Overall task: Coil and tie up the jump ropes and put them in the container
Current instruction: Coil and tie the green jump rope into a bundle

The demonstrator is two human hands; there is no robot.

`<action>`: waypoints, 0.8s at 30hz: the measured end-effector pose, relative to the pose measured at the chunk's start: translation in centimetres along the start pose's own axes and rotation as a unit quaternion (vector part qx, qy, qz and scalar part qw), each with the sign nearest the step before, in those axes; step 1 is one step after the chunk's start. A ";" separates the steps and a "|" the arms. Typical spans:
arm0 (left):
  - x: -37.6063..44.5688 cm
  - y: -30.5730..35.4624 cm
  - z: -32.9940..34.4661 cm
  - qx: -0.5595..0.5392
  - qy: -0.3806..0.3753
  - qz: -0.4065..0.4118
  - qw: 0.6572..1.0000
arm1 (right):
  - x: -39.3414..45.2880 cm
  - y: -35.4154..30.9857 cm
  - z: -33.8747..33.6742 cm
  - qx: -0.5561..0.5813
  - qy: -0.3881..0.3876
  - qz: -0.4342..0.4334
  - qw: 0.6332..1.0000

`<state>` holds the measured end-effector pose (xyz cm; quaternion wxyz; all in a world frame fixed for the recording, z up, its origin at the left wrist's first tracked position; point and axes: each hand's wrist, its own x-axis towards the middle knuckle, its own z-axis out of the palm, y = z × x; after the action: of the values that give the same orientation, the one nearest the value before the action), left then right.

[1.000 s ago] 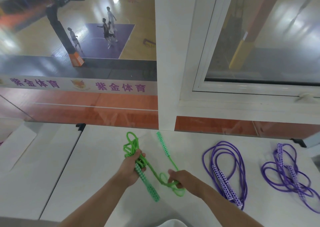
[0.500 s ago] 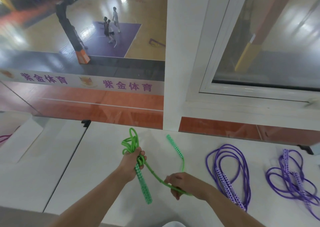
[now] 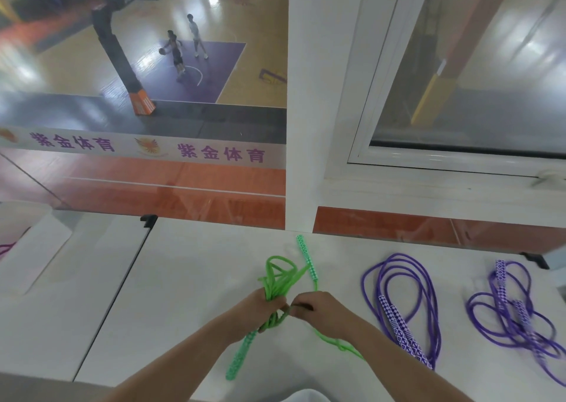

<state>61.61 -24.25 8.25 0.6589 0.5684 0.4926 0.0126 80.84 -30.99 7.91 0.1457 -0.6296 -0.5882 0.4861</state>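
Green jump rope (image 3: 277, 282) sits in the middle of the white table (image 3: 190, 279), gathered into a bunch of loops that the left hand (image 3: 260, 308) grips with its fingers curled round the cord. The loops fan out above the fist toward the window. One green patterned handle (image 3: 240, 351) hangs down below the left hand toward the near table edge; the other handle (image 3: 307, 257) lies flat on the table beyond the hands. The right hand (image 3: 318, 308) is just beside the left, its fingers pinching a strand of the same cord; exactly how that strand passes round the bunch is hidden between the two hands. A loose stretch of green cord trails out under the right forearm and is covered by it.

To the right lies a purple jump rope (image 3: 401, 303) in loose loops with its two checkered handles side by side. Further right, a second purple rope (image 3: 514, 319) is blurred and runs off the frame edge, so its full shape cannot be made out. At the far left edge something purple, perhaps another rope, shows beside a white box (image 3: 36, 248), mostly cut off.
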 end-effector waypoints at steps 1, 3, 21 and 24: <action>-0.1 0.0 0.5 0.002 -0.019 0.004 1.000 | 0.0 -0.2 0.1 0.000 0.004 -0.002 1.000; -0.5 -0.1 1.2 -0.051 -0.043 0.001 0.998 | -0.2 -0.5 0.0 -0.011 0.023 -0.010 1.000; -0.5 -3.4 -7.3 -0.312 0.172 -0.097 0.929 | -0.8 5.5 -4.5 0.010 0.144 0.128 0.981; 0.0 -3.7 -8.0 -0.376 0.228 -0.080 0.895 | -0.6 5.2 -3.5 0.111 0.141 0.154 0.972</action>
<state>54.29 -19.71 6.51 0.6918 0.2187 0.6317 0.2730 86.81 -31.55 5.94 0.2195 -0.7550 -0.3996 0.4712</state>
